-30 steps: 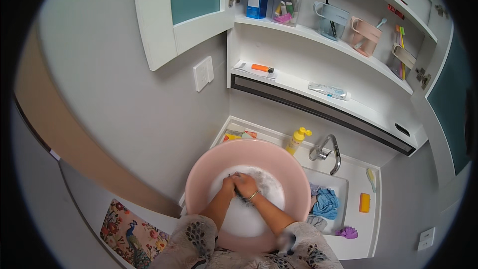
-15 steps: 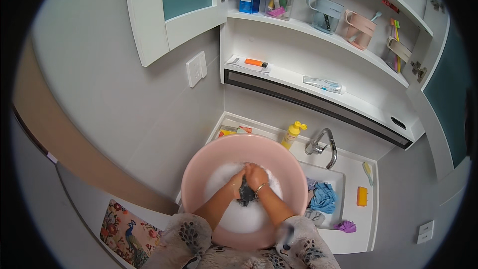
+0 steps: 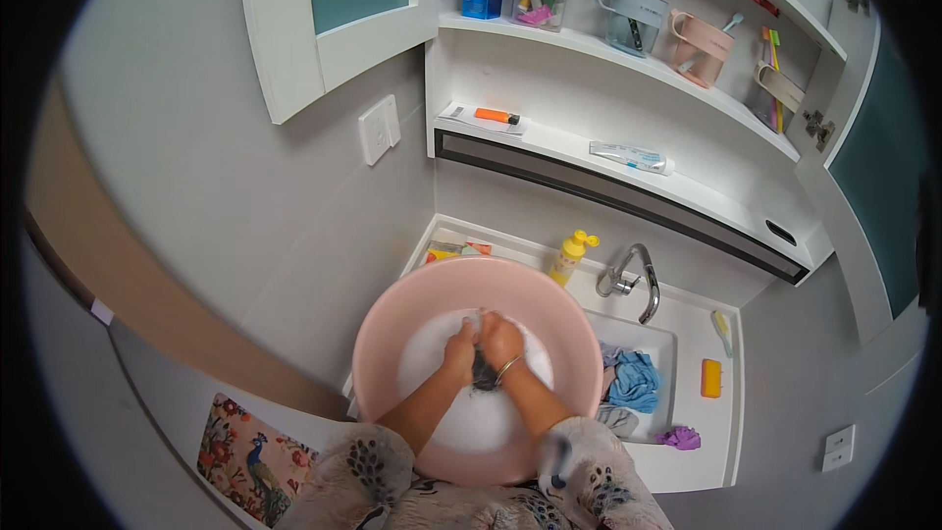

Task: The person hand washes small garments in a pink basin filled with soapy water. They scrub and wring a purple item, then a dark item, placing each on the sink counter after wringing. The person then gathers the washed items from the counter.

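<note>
Charcoal cloth (image 3: 484,374) showed, in the head view, between the left hand (image 3: 459,349) and right hand (image 3: 501,338) over suds (image 3: 477,429) in a pink basin (image 3: 381,336); both hands curled inward, seemingly pinching it. Likely soft, water-heavy and slippery, it seemed best gripped by a bunched fold. More cloth showed than one second earlier.

**Pale grey washroom corner**

Grey walls (image 3: 177,157) rise to your left and right, bearing white switch plates (image 3: 374,133). In front of you, a white cabinet (image 3: 549,79) hangs with 2 teal-paned doors (image 3: 280,39) standing open, above a white counter (image 3: 708,432). Soft light reaches you evenly.
</note>
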The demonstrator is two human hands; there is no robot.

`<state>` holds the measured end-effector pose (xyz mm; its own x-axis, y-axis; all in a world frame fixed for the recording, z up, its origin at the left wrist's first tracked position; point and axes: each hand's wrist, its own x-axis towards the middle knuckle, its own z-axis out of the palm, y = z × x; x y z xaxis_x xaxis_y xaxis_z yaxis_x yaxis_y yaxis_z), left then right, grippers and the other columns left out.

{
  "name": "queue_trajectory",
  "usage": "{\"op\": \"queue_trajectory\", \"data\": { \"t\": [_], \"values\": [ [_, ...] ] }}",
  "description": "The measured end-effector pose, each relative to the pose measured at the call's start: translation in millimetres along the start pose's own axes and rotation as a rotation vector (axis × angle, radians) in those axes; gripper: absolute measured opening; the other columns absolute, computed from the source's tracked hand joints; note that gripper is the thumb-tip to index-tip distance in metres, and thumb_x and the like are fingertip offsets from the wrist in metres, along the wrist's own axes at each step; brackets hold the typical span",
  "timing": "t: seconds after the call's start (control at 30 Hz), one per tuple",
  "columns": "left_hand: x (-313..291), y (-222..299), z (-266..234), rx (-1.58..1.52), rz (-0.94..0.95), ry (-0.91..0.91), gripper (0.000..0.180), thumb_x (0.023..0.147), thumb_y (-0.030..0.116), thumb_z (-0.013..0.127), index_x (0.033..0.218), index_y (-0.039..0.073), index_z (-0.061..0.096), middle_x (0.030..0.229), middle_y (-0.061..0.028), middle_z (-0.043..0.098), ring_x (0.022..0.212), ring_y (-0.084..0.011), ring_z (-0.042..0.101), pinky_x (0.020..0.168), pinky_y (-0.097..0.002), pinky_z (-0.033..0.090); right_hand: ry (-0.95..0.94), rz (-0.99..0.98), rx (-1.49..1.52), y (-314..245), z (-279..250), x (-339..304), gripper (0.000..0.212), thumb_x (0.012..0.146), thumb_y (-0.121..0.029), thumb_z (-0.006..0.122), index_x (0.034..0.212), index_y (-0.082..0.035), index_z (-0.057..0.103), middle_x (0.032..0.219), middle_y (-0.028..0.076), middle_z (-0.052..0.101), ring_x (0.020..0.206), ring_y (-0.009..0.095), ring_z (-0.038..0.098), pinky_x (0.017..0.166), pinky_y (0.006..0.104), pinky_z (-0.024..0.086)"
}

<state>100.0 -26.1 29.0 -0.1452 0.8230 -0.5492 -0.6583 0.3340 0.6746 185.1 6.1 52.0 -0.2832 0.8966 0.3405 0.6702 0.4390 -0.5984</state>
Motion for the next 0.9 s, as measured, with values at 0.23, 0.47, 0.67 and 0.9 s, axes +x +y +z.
{"op": "queue_trajectory", "data": {
  "t": [0.23,0.47,0.67,0.9],
  "values": [
    [27,-9,-52,-0.403,0.011,-0.719,0.040,0.090,0.044,0.035,0.090,0.007,0.052,0.087,-0.0094,0.057,0.080,-0.0205,0.057,0.074,-0.0332,0.047,0.042,-0.242,-0.037,-47,7,-26,0.022,0.084,-0.027,0.047,0.080,-0.008,0.059,0.061,0.017,0.058,0.051,0.032,0.057,0.048,0.0420,0.045],
    [-52,63,-3,0.539,-0.171,-0.709,0.031,0.085,0.025,0.055,0.103,0.000,0.052,0.092,-0.0069,0.058,0.083,-0.0145,0.057,0.077,-0.0286,0.046,-0.047,0.176,0.403,26,-15,10,0.044,0.088,-0.041,0.043,0.070,-0.003,0.056,0.062,0.009,0.059,0.057,0.022,0.056,0.055,0.0361,0.044],
    [-61,103,-32,0.986,0.134,-0.495,0.020,0.079,0.015,0.058,0.095,0.001,0.056,0.083,-0.0033,0.057,0.076,-0.0105,0.052,0.068,-0.0244,0.043,-1.092,0.333,0.441,32,-18,-9,0.041,0.080,-0.042,0.058,0.099,-0.006,0.063,0.092,0.001,0.062,0.088,0.010,0.053,0.082,0.0243,0.039],
    [-39,108,-66,0.975,0.202,-0.301,0.024,0.079,0.017,0.060,0.096,0.001,0.057,0.083,-0.0045,0.058,0.074,-0.0119,0.053,0.065,-0.0246,0.043,-0.948,0.444,0.743,17,-65,0,0.017,0.072,-0.014,0.062,0.083,-0.001,0.063,0.078,0.003,0.062,0.069,0.012,0.057,0.065,0.0239,0.046]
  ]
}}
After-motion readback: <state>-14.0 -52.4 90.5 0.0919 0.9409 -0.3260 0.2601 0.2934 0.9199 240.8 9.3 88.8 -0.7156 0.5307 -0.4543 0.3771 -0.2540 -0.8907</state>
